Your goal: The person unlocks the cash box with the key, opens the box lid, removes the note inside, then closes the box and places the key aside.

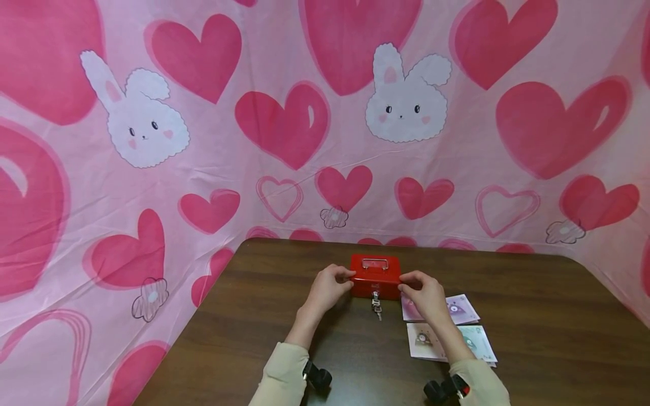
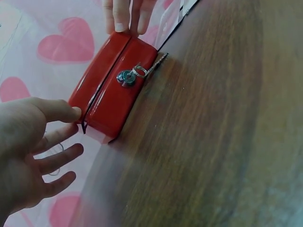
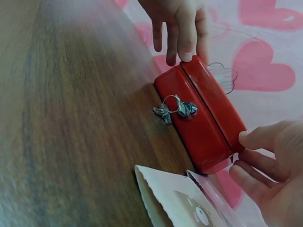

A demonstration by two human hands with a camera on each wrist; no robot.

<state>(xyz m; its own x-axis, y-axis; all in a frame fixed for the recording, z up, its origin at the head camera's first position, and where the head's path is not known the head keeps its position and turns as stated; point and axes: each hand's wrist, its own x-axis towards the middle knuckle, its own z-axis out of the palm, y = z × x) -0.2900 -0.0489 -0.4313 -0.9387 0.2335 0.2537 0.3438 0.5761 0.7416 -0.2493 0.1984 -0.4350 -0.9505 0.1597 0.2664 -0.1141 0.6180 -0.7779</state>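
Observation:
A red metal cash box [image 1: 375, 286] with a folded handle on its lid stands on the table. Keys [image 1: 376, 306] on a ring hang from the lock in its front. At the box's left end, my left hand [image 1: 329, 286] holds the lid's edge between thumb and index finger, its other fingers spread loosely. My right hand [image 1: 424, 294] pinches the lid's edge at the opposite end in the same way. A thin dark seam runs between the lid [image 2: 101, 71] and the lower part in the left wrist view.
Folded play banknotes lie right of the box, partly under my right forearm: a purple one [image 1: 463, 308], a beige one [image 1: 424, 340] and a green one [image 1: 479, 341]. The brown wooden table [image 1: 548, 316] ends at a pink cloth [image 1: 284, 197] with hearts and rabbits.

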